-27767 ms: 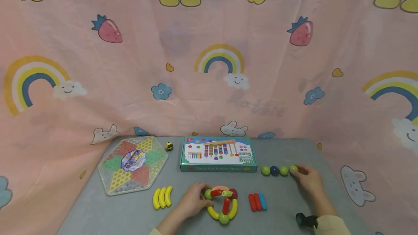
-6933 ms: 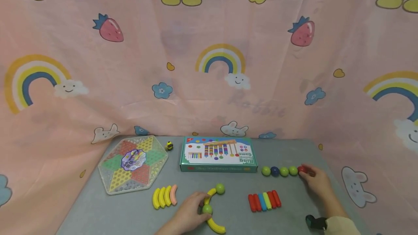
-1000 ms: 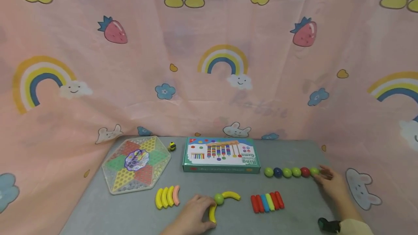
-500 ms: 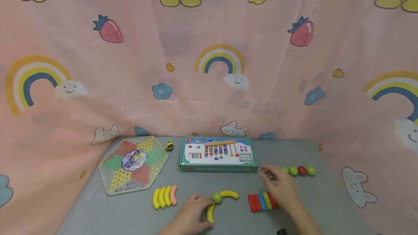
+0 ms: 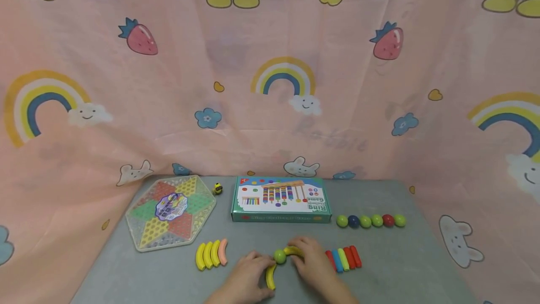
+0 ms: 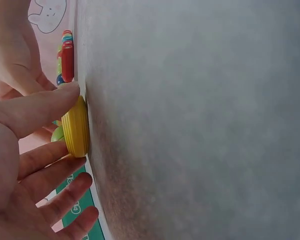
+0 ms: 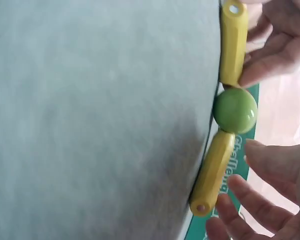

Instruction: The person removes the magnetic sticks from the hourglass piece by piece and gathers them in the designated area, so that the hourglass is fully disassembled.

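Observation:
A green ball (image 5: 280, 256) joins two curved yellow toy pieces on the grey table. My left hand (image 5: 246, 276) pinches the left yellow piece (image 6: 76, 129), with the thumb at one end and fingers at the other. Over the right yellow piece (image 7: 212, 172) hovers my right hand (image 5: 315, 266); its thumb and fingers are spread beside the piece, and contact is hard to tell. In the right wrist view, small round spots mark the yellow pieces' outer ends.
Left of the hands lie yellow curved pieces (image 5: 207, 254) and a pink one (image 5: 222, 251). Red, blue and lime sticks (image 5: 346, 258) lie right, below a row of balls (image 5: 377, 220). Behind are a game box (image 5: 281, 201), hexagonal board (image 5: 170, 212) and bee toy (image 5: 217, 188).
A larger ring of pieces has come apart into sorted rows. In the last second my right hand left a green ball at the row's right end and moved left to the yellow piece.

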